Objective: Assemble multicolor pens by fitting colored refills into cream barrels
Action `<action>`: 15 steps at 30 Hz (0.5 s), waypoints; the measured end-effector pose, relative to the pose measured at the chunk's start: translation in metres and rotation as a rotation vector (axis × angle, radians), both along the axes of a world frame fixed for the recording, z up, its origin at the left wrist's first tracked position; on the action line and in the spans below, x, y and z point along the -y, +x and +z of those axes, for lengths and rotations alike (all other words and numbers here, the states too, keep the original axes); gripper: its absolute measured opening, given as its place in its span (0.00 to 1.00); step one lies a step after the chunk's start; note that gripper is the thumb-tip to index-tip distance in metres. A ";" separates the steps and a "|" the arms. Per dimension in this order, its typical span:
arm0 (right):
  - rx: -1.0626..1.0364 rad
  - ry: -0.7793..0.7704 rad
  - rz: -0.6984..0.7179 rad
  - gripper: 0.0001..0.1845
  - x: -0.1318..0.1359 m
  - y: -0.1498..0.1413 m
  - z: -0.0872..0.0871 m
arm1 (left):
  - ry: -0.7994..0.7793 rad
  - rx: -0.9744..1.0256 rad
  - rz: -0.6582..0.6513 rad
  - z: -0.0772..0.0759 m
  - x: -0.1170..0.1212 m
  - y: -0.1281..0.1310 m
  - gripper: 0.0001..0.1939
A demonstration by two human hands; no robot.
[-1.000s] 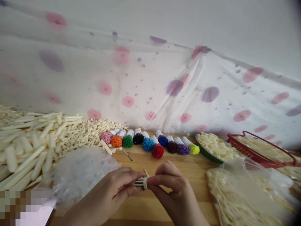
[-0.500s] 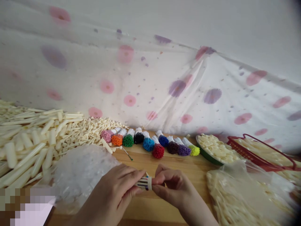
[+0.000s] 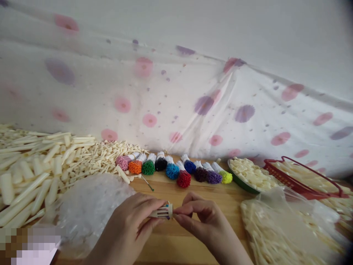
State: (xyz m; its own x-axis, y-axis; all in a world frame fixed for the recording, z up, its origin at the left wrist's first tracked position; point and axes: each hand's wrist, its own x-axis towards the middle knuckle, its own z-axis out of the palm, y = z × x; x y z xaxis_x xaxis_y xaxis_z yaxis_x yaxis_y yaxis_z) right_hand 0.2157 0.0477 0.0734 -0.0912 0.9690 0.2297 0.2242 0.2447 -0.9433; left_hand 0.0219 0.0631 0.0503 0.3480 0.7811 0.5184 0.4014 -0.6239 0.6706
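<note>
My left hand (image 3: 129,224) pinches a small cream slotted plastic piece (image 3: 162,211) with thin coloured sticks inside it. My right hand (image 3: 202,219) meets it from the right, its thumb and forefinger closed on the piece's end. Both hands hover over the wooden table (image 3: 220,198) near its front edge. Behind them lies a row of coloured stick bundles (image 3: 176,171), pink through yellow-green.
Heaps of cream plastic tubes (image 3: 30,173) and small pegs (image 3: 102,156) fill the left. A clear plastic bag (image 3: 91,206) lies by my left hand. At right are a green bowl (image 3: 242,180), a red basket (image 3: 303,184) and a bag of cream parts (image 3: 284,228). A spotted cloth (image 3: 176,99) hangs behind.
Both hands have stayed together on the small piece, turning it slightly. The right fingers shifted their pinch on its end. The view wobbled a little.
</note>
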 end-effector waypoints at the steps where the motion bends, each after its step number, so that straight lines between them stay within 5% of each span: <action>1: 0.016 -0.002 -0.002 0.10 0.000 0.000 0.001 | -0.032 0.011 0.005 -0.001 0.000 0.000 0.14; 7: 0.010 -0.017 -0.143 0.18 -0.015 0.018 0.005 | -0.416 0.132 0.025 -0.003 -0.006 0.003 0.03; 11: -0.090 -0.023 -0.448 0.22 -0.042 0.056 -0.011 | -0.669 0.390 0.008 -0.013 -0.017 0.003 0.10; 15: -0.101 -0.085 -0.513 0.25 -0.060 0.091 -0.033 | -0.781 0.592 -0.037 -0.022 -0.029 0.003 0.13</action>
State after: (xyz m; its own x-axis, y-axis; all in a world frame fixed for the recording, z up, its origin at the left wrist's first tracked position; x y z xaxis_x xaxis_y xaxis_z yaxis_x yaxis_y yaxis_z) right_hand 0.3067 0.1076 0.0405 0.4177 0.8990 0.1318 0.2025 0.0494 -0.9780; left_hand 0.0251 0.0921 0.0282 0.2296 0.9725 -0.0405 -0.1442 0.0752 0.9867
